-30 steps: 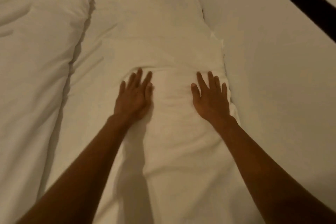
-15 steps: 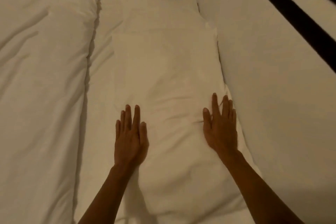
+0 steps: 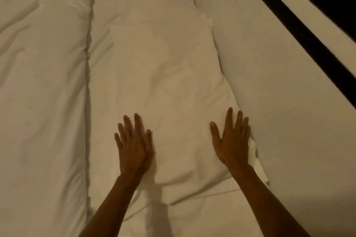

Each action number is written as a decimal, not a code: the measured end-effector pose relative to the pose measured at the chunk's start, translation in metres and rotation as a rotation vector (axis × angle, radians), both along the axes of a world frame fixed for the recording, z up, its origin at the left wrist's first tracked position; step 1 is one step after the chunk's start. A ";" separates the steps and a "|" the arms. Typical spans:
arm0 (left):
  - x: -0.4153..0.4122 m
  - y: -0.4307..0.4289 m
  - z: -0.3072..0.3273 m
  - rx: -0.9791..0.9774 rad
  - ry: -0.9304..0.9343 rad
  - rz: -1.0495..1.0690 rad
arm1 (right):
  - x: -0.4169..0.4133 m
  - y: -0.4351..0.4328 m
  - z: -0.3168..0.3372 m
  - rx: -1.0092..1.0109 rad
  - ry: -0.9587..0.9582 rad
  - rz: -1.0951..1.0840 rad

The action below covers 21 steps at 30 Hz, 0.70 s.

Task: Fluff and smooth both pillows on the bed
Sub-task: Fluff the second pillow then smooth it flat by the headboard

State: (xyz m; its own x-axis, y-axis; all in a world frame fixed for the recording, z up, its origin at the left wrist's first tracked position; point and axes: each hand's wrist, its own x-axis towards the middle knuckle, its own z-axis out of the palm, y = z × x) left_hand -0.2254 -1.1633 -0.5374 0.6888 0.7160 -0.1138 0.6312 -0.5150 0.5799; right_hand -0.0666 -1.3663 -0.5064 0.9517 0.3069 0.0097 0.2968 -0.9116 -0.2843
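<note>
Resting flat on white pillow (image 3: 165, 75): left hand (image 3: 133, 146), right hand (image 3: 231, 140), each grip open, fingers spread; second pillow (image 3: 40, 63) alongside.

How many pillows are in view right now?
2. One pillow lies under both flat hands, centre; the other pillow lies alongside at left, partly cut off by the frame.

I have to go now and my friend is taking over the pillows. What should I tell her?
Left hand: open, flat on the near end of the right pillow.
Right hand: open, flat on the same pillow's right edge.
Neither hand grips anything.
The left pillow lies alongside, untouched by either hand.
Done: the right pillow's top looks mostly smooth, with a few soft creases mid-way.
Left: flatten the loose case folds at its near end, then probably fluff and smooth the left pillow, which looks lumpier.
</note>
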 end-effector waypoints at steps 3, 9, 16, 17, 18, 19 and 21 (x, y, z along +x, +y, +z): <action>0.023 -0.013 0.013 0.090 -0.135 -0.144 | -0.002 0.029 0.001 0.030 -0.033 0.130; 0.002 -0.030 -0.029 0.093 0.035 -0.124 | -0.025 -0.001 -0.035 -0.014 -0.031 0.053; 0.010 -0.025 0.012 0.046 -0.052 0.038 | -0.012 0.022 0.003 0.016 0.004 -0.022; 0.029 -0.023 0.023 0.070 -0.119 0.053 | 0.001 0.038 0.008 0.039 -0.020 -0.006; 0.051 -0.020 0.033 0.087 -0.180 0.055 | 0.014 0.056 0.011 0.058 -0.033 0.015; 0.074 -0.016 0.040 0.093 -0.221 0.058 | 0.026 0.074 0.011 0.065 -0.037 0.042; 0.112 -0.007 0.039 0.053 -0.213 0.082 | 0.043 0.100 0.004 0.057 -0.054 0.072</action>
State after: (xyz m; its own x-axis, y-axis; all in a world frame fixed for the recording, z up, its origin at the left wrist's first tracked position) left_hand -0.1136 -1.1707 -0.4980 0.6324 0.7718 0.0671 0.5384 -0.5002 0.6781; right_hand -0.0237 -1.2664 -0.5021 0.9247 0.3722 0.0803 0.3777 -0.8700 -0.3170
